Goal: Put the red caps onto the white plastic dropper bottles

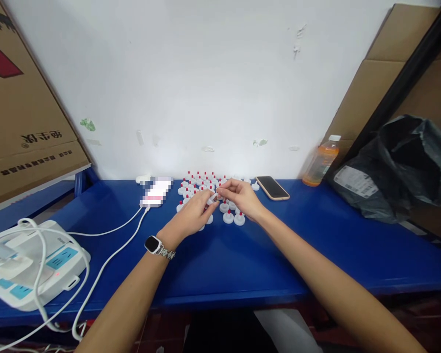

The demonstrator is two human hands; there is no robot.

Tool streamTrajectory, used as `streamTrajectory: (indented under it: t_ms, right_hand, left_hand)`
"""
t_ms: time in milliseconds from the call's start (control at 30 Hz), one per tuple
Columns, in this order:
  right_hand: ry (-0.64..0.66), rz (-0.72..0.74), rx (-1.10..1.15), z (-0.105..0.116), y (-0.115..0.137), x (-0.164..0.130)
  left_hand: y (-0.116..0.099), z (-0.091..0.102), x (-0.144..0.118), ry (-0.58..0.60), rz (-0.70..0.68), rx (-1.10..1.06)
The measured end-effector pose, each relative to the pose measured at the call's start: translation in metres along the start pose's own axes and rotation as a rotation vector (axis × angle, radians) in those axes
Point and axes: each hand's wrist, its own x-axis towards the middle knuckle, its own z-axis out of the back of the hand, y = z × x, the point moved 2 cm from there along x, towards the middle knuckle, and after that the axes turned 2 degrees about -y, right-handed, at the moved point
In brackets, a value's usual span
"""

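Several small white caps with red tips stand in rows on the blue table near the wall. My left hand, with a watch on its wrist, and my right hand meet over the caps. Both pinch one small white cap between their fingertips, just above the rows. The hands hide part of the rows.
A dark phone lies right of the caps and an orange drink bottle stands by the wall. A white device with cables lies left, a power strip at the near left. A black bag and cardboard boxes flank the table.
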Motion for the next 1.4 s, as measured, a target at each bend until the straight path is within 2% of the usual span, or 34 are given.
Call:
streamTrajectory:
  t_ms: [200, 433, 667, 800, 900, 1033, 1133, 1233, 1333, 1400]
  right_hand:
    - [0.061, -0.055, 0.025, 0.0, 0.005, -0.005]
    - [0.134, -0.053, -0.012, 0.001, 0.013, -0.006]
    - [0.027, 0.033, 0.077, -0.011, 0.007, -0.008]
    - [0.023, 0.092, 0.051, -0.014, 0.01, -0.007]
    - [0.036, 0.132, -0.115, -0.011, 0.01, -0.007]
    - [0.095, 0.134, -0.468, -0.006, 0.003, -0.008]
    - [0.193, 0.194, -0.688, -0.004, -0.002, -0.008]
    - [0.226, 0.245, -0.878, 0.0, 0.001, -0.008]
    - [0.224, 0.244, -0.947, 0.006, 0.006, -0.009]
    - [0.205, 0.218, -0.893, 0.012, 0.006, -0.009]
  left_hand:
    - [-0.006, -0.002, -0.007, 0.025, -0.036, 0.079]
    - [-0.003, -0.004, -0.008, -0.006, -0.053, 0.039]
    - [-0.005, -0.005, -0.005, -0.032, -0.039, -0.059]
    - [-0.005, -0.004, -0.004, -0.041, -0.048, -0.141]
    - [-0.001, 0.002, -0.005, -0.046, -0.004, -0.083]
    - [0.005, 0.015, -0.006, -0.105, 0.1, -0.022]
    - [0.007, 0.019, -0.006, -0.121, 0.104, -0.014]
    - [0.006, 0.015, -0.004, -0.082, 0.063, -0.001]
    - [0.001, 0.008, 0.0, -0.043, 0.017, 0.008]
    - [-0.004, 0.004, 0.004, -0.03, -0.013, 0.015]
